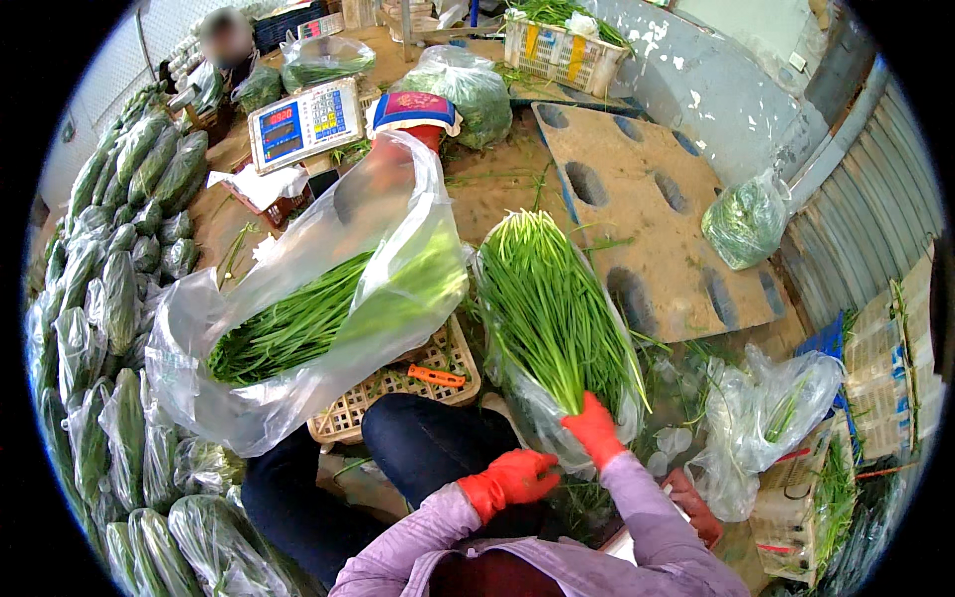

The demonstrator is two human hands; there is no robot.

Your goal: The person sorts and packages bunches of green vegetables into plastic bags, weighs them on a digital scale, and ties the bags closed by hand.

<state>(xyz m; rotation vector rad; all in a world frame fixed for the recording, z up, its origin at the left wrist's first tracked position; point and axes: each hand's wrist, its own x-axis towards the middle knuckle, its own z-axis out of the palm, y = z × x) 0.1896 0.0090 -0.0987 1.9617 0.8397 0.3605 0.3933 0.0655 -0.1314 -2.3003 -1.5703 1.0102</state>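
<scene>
My right hand, in an orange-red glove, is closed round the near end of a thick bunch of garlic chives. The bunch lies in a clear plastic bag, its pale ends fanned out on the far side. Beside it to the left, my left hand in a matching glove hovers over my lap, fingers loosely bent and nothing visible in them. More green chives fill a large clear bag on an upturned beige crate. An orange-handled tool rests on that crate.
Bagged greens are piled along the left. A digital scale and a cushioned stool stand ahead, with a person beyond. A holed pallet lies right of the chives. Loose plastic bags and crates sit at right.
</scene>
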